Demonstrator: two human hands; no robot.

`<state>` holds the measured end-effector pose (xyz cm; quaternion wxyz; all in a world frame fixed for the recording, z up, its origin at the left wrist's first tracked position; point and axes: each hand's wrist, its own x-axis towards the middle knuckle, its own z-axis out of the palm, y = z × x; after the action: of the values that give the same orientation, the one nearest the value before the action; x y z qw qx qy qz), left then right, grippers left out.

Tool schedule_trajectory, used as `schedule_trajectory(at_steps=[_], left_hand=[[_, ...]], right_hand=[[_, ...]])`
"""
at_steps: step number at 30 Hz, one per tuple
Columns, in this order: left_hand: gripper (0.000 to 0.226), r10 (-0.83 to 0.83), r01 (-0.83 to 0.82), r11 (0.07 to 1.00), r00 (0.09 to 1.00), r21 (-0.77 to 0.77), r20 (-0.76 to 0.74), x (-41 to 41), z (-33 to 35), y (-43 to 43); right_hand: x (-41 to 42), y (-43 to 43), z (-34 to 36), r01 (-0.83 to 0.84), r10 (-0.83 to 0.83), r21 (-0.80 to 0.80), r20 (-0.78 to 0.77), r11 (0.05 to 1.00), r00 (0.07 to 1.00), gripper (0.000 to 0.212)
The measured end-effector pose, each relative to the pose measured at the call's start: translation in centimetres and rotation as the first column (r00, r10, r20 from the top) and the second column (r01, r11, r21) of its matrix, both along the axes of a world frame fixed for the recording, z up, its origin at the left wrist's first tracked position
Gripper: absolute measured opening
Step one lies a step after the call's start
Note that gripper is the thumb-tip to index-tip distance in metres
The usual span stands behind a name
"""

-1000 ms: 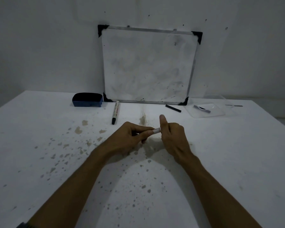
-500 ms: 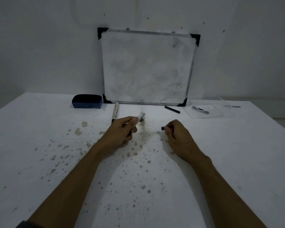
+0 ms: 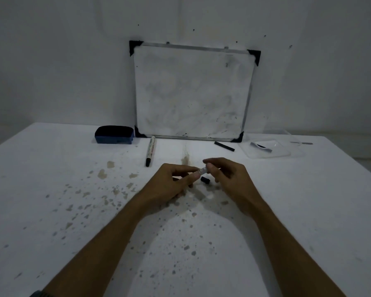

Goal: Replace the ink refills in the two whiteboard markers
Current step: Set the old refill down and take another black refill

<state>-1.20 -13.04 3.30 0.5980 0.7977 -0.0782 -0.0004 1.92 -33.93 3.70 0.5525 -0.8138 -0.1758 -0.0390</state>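
My left hand grips a white marker barrel over the middle of the table; most of the barrel is hidden in the fist. My right hand pinches the barrel's exposed end with thumb and forefinger. A small black end cap lies on the table just below that end, between my hands. A second whiteboard marker, white with a black cap, lies farther back to the left. A black ink refill stick lies near the board's right corner.
A whiteboard leans on the wall at the table's back. A blue eraser sits left of it. A clear plastic tray holding a small piece lies back right. The white tabletop is speckled with stains.
My hands came apart with the right one carrying the black cap, which now lies on the table. My right hand has returned to the barrel's open end.
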Motion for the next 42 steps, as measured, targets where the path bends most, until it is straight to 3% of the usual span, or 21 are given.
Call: schedule_trajectory(at_steps=[5,7,9,13,16,20,22,25,30,34,42], left_hand=[[0.043,0.094,-0.095,0.995,0.993,0.003,0.072,0.3,-0.2,0.0],[0.056,0.227,-0.220,0.966,0.973,-0.137,0.037,0.8,0.0,0.0],[0.062,0.257,-0.265,0.908,0.964,-0.326,-0.067,1.1,0.3,-0.3],[0.040,0.131,-0.169,0.880,0.985,-0.445,-0.114,0.6,0.1,-2.0],[0.028,0.184,-0.207,0.853,0.978,-0.480,-0.096,0.5,-0.6,-3.1],[0.024,0.340,-0.290,0.831,0.940,-0.475,0.022,0.6,-0.1,-2.9],[0.020,0.347,-0.283,0.885,0.930,-0.370,0.119,0.7,-0.2,-2.9],[0.021,0.263,-0.234,0.951,0.956,-0.204,0.129,0.7,-0.8,-3.0],[0.022,0.304,-0.271,0.933,0.946,-0.239,0.113,1.0,-0.9,-2.6],[0.024,0.319,-0.281,0.925,0.940,-0.256,0.120,1.4,-1.2,-2.4],[0.044,0.369,-0.365,0.861,0.928,-0.355,-0.061,1.9,-1.3,-1.1]], right_hand=[[0.0,0.4,-0.1,0.028,-0.025,0.086,-0.037,0.996,0.999,0.020],[0.3,0.4,-0.1,0.123,-0.104,0.228,-0.091,0.966,0.990,0.022],[0.4,0.7,-0.1,0.194,-0.132,0.374,-0.187,0.907,0.974,0.024],[-0.1,1.9,-0.4,0.181,-0.064,0.414,-0.279,0.892,0.958,0.027],[-0.6,2.6,-0.5,0.092,0.040,0.430,-0.288,0.898,0.957,0.029],[-0.6,3.3,-0.4,0.210,0.168,0.635,-0.481,0.743,0.860,0.032],[-0.3,3.2,-0.6,0.266,0.211,0.676,-0.537,0.687,0.817,0.034],[-0.2,2.9,-0.8,0.237,0.244,0.682,-0.529,0.692,0.813,0.032],[-0.1,2.4,-0.7,0.149,0.285,0.656,-0.506,0.740,0.814,0.027],[0.1,2.3,-0.7,0.180,0.280,0.663,-0.525,0.727,0.804,0.026],[0.5,0.6,-0.8,0.208,0.056,0.440,-0.515,0.874,0.855,0.021]])
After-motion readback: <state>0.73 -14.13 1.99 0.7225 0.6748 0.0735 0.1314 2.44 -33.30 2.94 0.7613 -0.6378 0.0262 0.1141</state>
